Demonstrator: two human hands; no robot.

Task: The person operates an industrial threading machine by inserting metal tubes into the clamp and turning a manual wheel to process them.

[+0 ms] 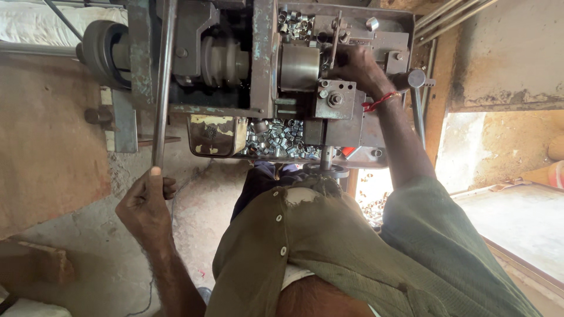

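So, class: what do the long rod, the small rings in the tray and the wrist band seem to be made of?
Rod, gripped by the left hand: likely steel, dull grey, smooth with a faint sheen.
Rings: probably cut metal, bright silvery and reflective.
Band on the wrist behind the right hand: seemingly thread or cord, red, matte, thin strands.
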